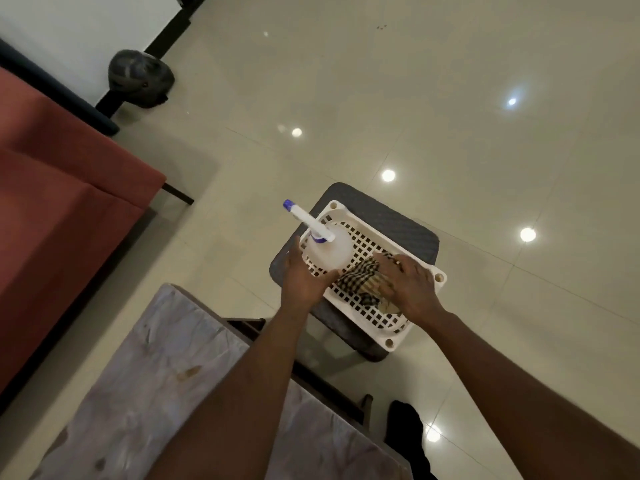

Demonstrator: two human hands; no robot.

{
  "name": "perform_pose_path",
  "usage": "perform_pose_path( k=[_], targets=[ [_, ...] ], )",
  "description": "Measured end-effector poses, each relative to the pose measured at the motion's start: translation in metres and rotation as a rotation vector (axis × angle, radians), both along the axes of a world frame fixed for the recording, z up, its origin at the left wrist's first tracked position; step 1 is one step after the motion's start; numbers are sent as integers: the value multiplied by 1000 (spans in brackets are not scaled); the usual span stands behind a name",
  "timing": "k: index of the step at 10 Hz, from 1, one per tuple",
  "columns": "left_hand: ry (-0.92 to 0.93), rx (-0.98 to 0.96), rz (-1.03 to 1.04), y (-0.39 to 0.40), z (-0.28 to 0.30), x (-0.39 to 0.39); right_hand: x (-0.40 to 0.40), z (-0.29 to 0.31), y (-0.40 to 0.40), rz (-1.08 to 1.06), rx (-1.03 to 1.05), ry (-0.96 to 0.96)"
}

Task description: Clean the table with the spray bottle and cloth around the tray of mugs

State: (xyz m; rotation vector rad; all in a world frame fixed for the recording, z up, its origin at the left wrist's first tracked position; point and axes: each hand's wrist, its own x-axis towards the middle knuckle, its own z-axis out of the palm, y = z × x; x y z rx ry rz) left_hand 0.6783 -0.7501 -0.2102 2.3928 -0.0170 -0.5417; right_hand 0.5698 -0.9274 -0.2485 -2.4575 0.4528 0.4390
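Observation:
A translucent spray bottle (327, 249) with a white and blue nozzle stands at the left end of a white lattice basket (367, 249). My left hand (303, 278) grips the bottle's body from the near side. A checkered cloth (360, 277) lies crumpled in the basket. My right hand (410, 284) lies on top of the cloth with its fingers curled into it. The basket sits on a dark stool (405, 223). A pale worn table (149, 382) fills the lower left. No tray of mugs shows.
A red sofa (59, 202) runs along the left side. A dark helmet-like object (140, 77) lies on the glossy tiled floor (450, 98) by the wall. A dark wooden chair frame (339, 389) stands between the table and the stool.

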Motion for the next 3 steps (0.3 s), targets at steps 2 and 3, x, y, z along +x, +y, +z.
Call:
perform_pose_path(
  k=[2, 3],
  targets=[
    [-151, -36, 71, 74, 74, -27, -18, 72, 42, -145, 27, -342],
    [-323, -18, 121, 131, 138, -51, -19, 139, 93, -79, 11, -548]
  ],
)
